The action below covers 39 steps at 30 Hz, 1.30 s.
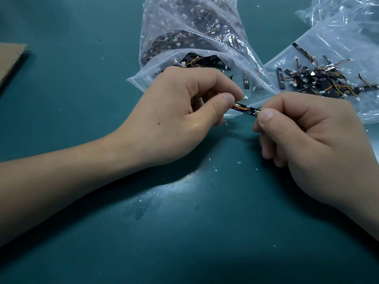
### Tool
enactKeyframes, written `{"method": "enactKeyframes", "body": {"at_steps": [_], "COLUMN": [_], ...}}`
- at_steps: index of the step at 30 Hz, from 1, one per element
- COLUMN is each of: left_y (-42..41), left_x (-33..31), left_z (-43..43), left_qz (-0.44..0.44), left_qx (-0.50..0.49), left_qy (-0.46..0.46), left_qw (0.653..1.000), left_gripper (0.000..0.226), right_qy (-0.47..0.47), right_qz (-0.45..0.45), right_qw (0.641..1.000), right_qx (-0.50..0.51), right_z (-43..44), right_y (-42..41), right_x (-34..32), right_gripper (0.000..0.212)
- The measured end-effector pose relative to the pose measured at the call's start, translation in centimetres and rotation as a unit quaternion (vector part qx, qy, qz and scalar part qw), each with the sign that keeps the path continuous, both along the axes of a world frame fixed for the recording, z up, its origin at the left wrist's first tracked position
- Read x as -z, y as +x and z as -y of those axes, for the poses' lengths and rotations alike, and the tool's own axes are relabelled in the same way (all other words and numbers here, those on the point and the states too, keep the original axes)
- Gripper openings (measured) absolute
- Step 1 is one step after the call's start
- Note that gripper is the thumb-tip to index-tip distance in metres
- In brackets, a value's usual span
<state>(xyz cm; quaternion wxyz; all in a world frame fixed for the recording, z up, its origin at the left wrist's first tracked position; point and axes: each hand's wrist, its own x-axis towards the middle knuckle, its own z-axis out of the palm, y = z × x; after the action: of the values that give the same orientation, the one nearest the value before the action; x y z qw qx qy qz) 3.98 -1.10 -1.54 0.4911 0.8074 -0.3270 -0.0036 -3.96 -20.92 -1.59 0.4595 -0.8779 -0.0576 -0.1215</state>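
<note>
A small black circuit strip [247, 109] with red and yellow wires and a white plug [245, 97] is held between both hands just above the teal table. My left hand [184, 113] pinches its left end between thumb and curled fingers. My right hand [303, 136] pinches its right end, thumb on top. The strip's ends are hidden under the fingers.
A clear plastic bag [190, 37] full of the same wired strips lies open behind my hands. A second bag [332, 44] at the right carries a loose pile of strips [320, 80]. A piece of cardboard [10, 58] sits at the left edge. White crumbs dot the teal table [184, 232].
</note>
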Motion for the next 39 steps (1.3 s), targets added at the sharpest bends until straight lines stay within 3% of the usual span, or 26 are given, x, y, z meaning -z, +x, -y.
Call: {"method": "enactKeyframes", "body": {"at_steps": [7,39], "left_y": [-0.02,-0.7], "left_x": [0.05,-0.44], "left_z": [0.08,0.45], "left_qz": [-0.021,0.024], "left_qx": [0.016,0.004], "left_qy": [0.033,0.07], "left_qw": [0.999,0.997], "left_gripper": [0.017,0.02], "right_qy": [0.032,-0.037], "right_qz": [0.004,-0.009], "right_qw": [0.999,0.999], "right_qx": [-0.016,-0.022], "right_z": [0.12,-0.11], "right_y": [0.06,-0.13], "right_x": [-0.02,-0.19], "right_gripper": [0.027,0.025]}}
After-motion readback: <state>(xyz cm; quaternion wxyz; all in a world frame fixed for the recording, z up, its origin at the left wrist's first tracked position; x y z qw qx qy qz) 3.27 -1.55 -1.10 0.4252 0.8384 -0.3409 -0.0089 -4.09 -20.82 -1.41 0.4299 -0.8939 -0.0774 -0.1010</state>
